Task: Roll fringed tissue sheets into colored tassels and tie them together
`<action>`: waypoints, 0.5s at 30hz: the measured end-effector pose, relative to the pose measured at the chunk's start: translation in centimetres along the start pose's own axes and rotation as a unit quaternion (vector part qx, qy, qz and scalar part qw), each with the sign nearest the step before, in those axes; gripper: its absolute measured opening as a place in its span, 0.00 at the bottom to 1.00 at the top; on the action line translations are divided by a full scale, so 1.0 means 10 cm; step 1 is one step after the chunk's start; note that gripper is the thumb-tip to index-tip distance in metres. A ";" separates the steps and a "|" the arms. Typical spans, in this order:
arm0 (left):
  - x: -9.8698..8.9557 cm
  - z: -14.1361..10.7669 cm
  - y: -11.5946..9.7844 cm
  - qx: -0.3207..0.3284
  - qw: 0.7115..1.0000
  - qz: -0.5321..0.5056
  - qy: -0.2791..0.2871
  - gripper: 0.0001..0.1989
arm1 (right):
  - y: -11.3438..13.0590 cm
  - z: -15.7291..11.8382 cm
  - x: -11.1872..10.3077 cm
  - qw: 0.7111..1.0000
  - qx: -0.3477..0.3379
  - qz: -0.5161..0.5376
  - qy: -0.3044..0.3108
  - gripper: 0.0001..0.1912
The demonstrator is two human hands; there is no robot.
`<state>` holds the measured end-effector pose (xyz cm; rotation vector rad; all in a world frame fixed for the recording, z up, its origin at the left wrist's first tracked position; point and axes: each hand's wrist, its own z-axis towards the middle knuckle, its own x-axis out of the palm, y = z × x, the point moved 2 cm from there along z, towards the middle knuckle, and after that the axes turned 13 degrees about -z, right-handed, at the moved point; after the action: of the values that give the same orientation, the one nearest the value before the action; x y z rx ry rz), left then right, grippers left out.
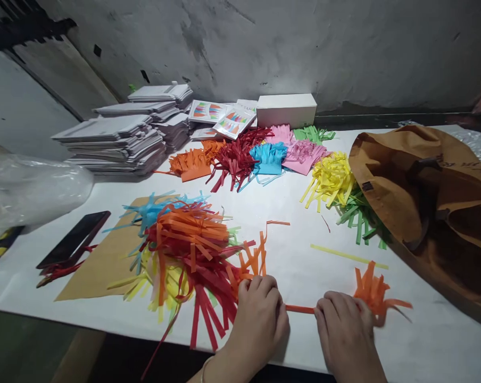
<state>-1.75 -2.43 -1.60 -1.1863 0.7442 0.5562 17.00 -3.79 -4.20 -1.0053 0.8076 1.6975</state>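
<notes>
An orange fringed paper tassel (300,308) lies across the front of the white table, its middle twisted into a thin cord. My left hand (262,314) is closed round the cord's left part, and loose orange strips fan out behind it. My right hand (344,314) grips the right part, with a second orange fringe spreading beyond the fingers. Both palms face down, and the fingertips are partly hidden. Left of my left hand rests a heap of tassels, with orange ones (192,229) over dark red strips (208,282), yellow strips (168,282) and blue strips (152,210).
Fringed paper bundles, such as a blue one (269,158) and a yellow one (332,178), lie farther back. Behind them stand stacked white packets (116,138) and a white box (286,110). A brown bag (384,175) sits right; a phone (75,239) and tan sheet (92,271) lie left.
</notes>
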 end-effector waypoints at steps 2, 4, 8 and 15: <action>0.03 0.02 0.00 -0.013 0.999 0.033 -0.005 0.05 | 0.01 0.04 -0.02 0.999 0.028 -0.010 0.022 0.10; 0.03 0.03 0.00 0.001 0.999 0.052 -0.012 0.06 | 0.03 0.06 -0.04 0.999 0.039 -0.007 0.031 0.10; 0.03 -0.01 0.00 0.123 0.987 0.097 0.023 0.06 | 0.07 0.04 -0.01 0.999 -0.010 0.041 -0.021 0.12; 0.16 0.07 -0.02 0.243 0.952 0.157 0.096 0.08 | 0.21 0.07 0.09 0.990 -0.083 0.090 -0.067 0.13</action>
<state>-0.42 -1.83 -2.56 -0.6699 1.1740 0.4821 14.68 -3.44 -4.53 -0.9408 0.6951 1.9911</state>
